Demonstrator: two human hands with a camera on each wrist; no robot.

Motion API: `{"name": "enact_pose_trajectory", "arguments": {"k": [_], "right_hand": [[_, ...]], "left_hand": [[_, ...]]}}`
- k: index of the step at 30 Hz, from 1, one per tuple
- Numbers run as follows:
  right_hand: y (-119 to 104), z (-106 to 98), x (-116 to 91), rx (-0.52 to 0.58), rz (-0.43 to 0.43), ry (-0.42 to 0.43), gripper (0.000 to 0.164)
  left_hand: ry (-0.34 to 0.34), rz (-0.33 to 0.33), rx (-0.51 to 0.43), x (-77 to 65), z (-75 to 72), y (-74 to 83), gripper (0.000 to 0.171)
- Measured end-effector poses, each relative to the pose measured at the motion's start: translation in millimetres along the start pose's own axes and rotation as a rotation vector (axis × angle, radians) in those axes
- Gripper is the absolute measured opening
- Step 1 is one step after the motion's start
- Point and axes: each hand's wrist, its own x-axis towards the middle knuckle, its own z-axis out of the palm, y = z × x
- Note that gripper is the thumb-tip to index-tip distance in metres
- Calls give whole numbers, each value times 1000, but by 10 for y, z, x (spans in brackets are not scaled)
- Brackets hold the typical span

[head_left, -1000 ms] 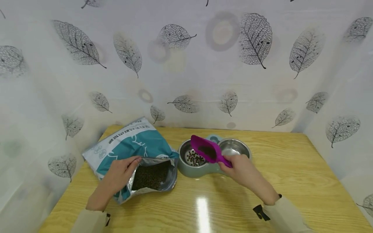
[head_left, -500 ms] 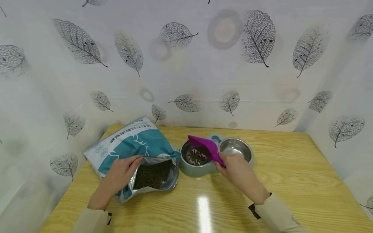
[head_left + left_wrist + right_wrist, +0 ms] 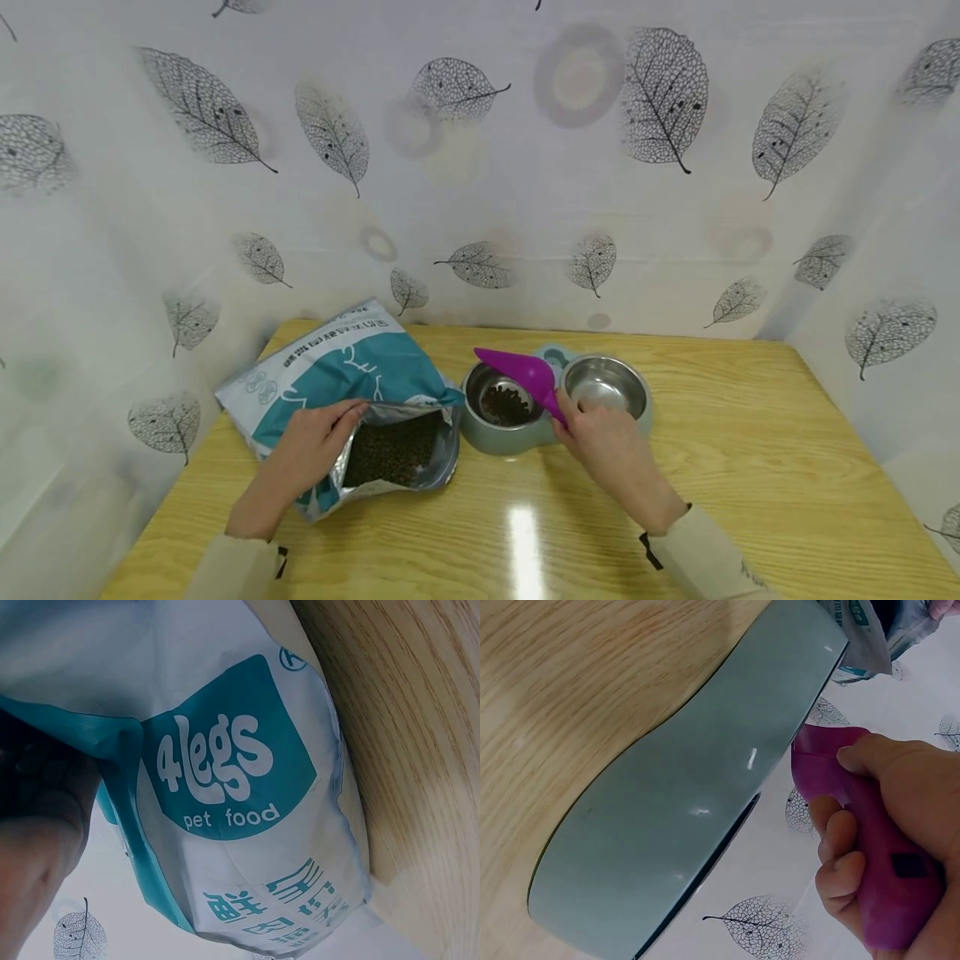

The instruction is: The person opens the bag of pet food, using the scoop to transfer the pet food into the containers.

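My right hand [image 3: 611,450] grips the handle of a purple scoop [image 3: 525,373], fingers wrapped round it in the right wrist view. The scoop is tipped over the left steel bowl of a pale green double pet bowl [image 3: 495,440]. Brown kibble [image 3: 506,406] lies in that bowl; the right steel bowl [image 3: 606,385] holds none that I can see. With my left hand [image 3: 307,450] I pinch the upper lip of a teal and white pet food bag [image 3: 375,358], whose mouth gapes toward me. Dark kibble fills the bag's inside. Left fingers are partly hidden in the left wrist view.
Everything stands on a wood-grain table [image 3: 735,467]. The bag lies left, its mouth close beside the double bowl. A pale leaf-patterned curtain [image 3: 510,167] hangs behind the table and along both sides.
My right hand has turned the scoop over the left bowl, so its hollow faces down. More kibble lies in that bowl now. My left hand and the bag have stayed put.
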Motion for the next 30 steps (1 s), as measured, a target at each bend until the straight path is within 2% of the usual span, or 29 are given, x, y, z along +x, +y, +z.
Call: {"name": "enact_pose_trajectory", "arguments": {"k": [3, 6, 10, 14, 21, 24, 30], "right_hand": [[1, -16, -12, 91, 55, -51, 23], [6, -62, -20, 331, 169, -158, 12], [21, -159, -34, 602, 312, -255, 18], [25, -307, -65, 710, 389, -363, 24], [15, -560, -117, 949, 445, -675, 33], [-13, -624, -129, 1001, 467, -734, 35], [-71, -656, -161, 1077, 471, -813, 27]], "left_hand": [[-1, -5, 3, 0, 6, -6, 31], [-3, -7, 2, -1, 10, -8, 31], [1, -3, -3, 1, 16, -9, 31], [6, 0, -4, 2, 13, -10, 31], [20, 1, 2, -4, 6, -8, 30], [20, -4, 5, -5, 10, -12, 30], [6, -13, -1, 1, 9, -9, 31]]}}
